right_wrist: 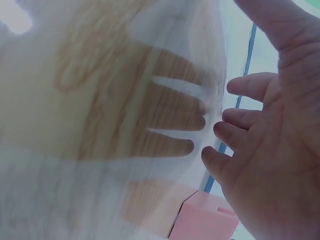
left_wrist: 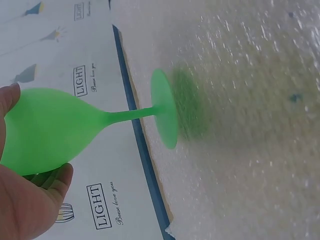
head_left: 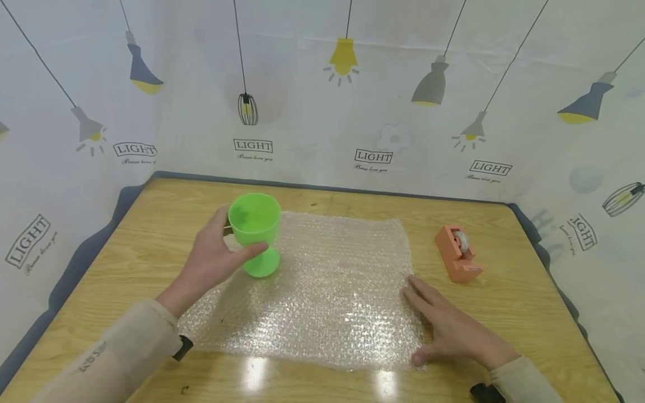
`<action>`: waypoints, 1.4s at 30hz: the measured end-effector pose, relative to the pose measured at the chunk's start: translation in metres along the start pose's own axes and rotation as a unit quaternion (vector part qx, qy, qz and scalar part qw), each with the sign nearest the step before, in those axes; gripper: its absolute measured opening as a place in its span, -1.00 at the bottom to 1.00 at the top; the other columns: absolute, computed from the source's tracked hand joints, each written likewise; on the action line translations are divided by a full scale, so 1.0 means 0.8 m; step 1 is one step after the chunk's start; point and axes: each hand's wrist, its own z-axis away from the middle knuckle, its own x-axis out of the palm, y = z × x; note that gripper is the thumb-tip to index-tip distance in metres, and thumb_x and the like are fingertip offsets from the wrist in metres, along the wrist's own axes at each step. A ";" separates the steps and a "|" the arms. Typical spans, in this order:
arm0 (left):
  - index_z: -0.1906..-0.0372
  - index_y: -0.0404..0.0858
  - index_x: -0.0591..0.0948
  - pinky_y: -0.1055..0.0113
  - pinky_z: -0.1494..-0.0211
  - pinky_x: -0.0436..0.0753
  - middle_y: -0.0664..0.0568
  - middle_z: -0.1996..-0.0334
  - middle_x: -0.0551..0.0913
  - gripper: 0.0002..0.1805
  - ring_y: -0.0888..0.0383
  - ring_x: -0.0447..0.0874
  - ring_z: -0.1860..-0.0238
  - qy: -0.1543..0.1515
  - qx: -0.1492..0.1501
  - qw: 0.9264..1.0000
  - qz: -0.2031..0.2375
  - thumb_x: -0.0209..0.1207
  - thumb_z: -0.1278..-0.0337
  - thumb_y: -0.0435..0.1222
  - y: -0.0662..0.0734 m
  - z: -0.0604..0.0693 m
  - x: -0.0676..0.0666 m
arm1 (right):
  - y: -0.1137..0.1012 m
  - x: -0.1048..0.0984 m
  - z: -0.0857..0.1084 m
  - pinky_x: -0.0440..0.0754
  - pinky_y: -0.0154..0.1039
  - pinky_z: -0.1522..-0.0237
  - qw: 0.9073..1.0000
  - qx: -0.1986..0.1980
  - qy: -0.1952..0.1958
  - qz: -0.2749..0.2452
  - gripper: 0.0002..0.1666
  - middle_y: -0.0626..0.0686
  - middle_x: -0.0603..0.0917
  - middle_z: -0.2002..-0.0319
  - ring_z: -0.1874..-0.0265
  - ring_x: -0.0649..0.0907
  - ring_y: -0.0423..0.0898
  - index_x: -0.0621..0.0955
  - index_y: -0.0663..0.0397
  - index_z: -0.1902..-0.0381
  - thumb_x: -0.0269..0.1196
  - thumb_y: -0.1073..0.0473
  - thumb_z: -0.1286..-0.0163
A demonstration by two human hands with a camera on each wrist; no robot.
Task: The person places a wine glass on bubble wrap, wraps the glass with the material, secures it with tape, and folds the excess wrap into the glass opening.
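Note:
A bright green plastic goblet (head_left: pixel 254 226) stands upright over the left part of a clear bubble wrap sheet (head_left: pixel 332 280). My left hand (head_left: pixel 214 254) grips its bowl, thumb on the near side and fingers round the far side. In the left wrist view the goblet's foot (left_wrist: pixel 164 110) is right at the wrap, with a green reflection beside it; whether they touch I cannot tell. At the sheet's right edge is my right hand (head_left: pixel 450 330), fingers relaxed and spread, holding nothing. The right wrist view shows those loosely bent fingers (right_wrist: pixel 245 120) close over the tabletop.
An orange-pink tape dispenser (head_left: pixel 456 257) with a roll of tape sits on the wooden table (head_left: pixel 509 302), right of the wrap. White cloth walls (head_left: pixel 312 112) printed with lamps and lettering enclose the table's back and sides.

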 end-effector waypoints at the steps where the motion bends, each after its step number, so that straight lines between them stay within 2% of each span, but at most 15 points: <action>1: -0.49 -0.20 0.32 -0.17 -0.32 0.57 -0.05 -0.25 0.57 -0.06 -0.08 0.55 -0.25 -0.001 0.000 1.000 0.002 0.54 -0.05 -0.07 0.001 0.000 0.002 | 0.001 -0.001 0.000 0.26 0.44 -0.42 1.000 0.000 0.000 0.002 0.63 0.40 -0.08 -0.62 -0.54 0.06 0.48 0.14 0.33 -0.60 0.43 -0.58 0.19; 8: -0.51 -0.17 0.31 -0.14 -0.33 0.55 0.00 -0.22 0.58 -0.03 -0.04 0.54 -0.25 -0.012 -0.007 1.000 0.021 0.56 -0.01 -0.10 0.015 -0.001 0.013 | 0.003 -0.004 0.001 0.29 0.42 -0.41 1.000 -0.006 0.006 0.017 0.61 0.43 -0.02 -0.60 -0.52 0.11 0.48 0.18 0.37 -0.58 0.43 -0.59 0.18; 14: -0.51 -0.14 0.32 -0.13 -0.33 0.56 0.04 -0.21 0.59 -0.02 -0.01 0.55 -0.23 -0.021 -0.001 0.999 0.036 0.57 0.02 -0.12 0.024 -0.001 0.023 | 0.003 -0.007 0.002 0.26 0.45 -0.41 1.000 -0.007 0.004 0.013 0.63 0.45 -0.01 -0.60 -0.52 0.09 0.49 0.18 0.41 -0.56 0.45 -0.57 0.20; 26: -0.51 -0.13 0.33 -0.11 -0.32 0.58 0.05 -0.21 0.60 0.00 0.01 0.56 -0.23 -0.030 0.007 0.998 0.046 0.59 0.06 -0.14 0.034 0.001 0.038 | 0.003 -0.006 0.003 0.20 0.48 -0.42 1.000 -0.006 0.005 0.012 0.63 0.45 0.00 -0.60 -0.52 0.09 0.49 0.19 0.41 -0.56 0.46 -0.57 0.22; 31: -0.50 -0.12 0.35 -0.10 -0.31 0.59 0.07 -0.19 0.61 -0.02 0.03 0.57 -0.21 -0.036 0.014 0.998 0.056 0.59 0.05 -0.13 0.041 0.000 0.048 | 0.002 -0.005 0.004 0.19 0.49 -0.42 1.000 -0.001 0.003 0.008 0.63 0.45 0.00 -0.60 -0.52 0.09 0.48 0.19 0.40 -0.56 0.47 -0.56 0.23; 37: -0.50 -0.06 0.36 -0.03 -0.30 0.59 0.13 -0.19 0.61 -0.02 0.09 0.57 -0.20 -0.043 0.024 0.996 0.070 0.59 0.05 -0.09 0.048 -0.001 0.062 | 0.003 -0.004 0.004 0.28 0.44 -0.40 1.000 -0.001 0.000 0.011 0.62 0.45 -0.01 -0.60 -0.52 0.10 0.48 0.18 0.40 -0.57 0.46 -0.57 0.19; 42: -0.48 -0.05 0.37 -0.05 -0.29 0.60 0.16 -0.17 0.62 -0.04 0.11 0.58 -0.18 -0.048 0.019 0.996 0.071 0.59 0.06 -0.08 0.053 -0.002 0.074 | 0.004 -0.004 0.003 0.28 0.44 -0.41 1.000 0.003 -0.003 0.008 0.62 0.44 -0.02 -0.61 -0.53 0.09 0.48 0.16 0.38 -0.58 0.46 -0.57 0.19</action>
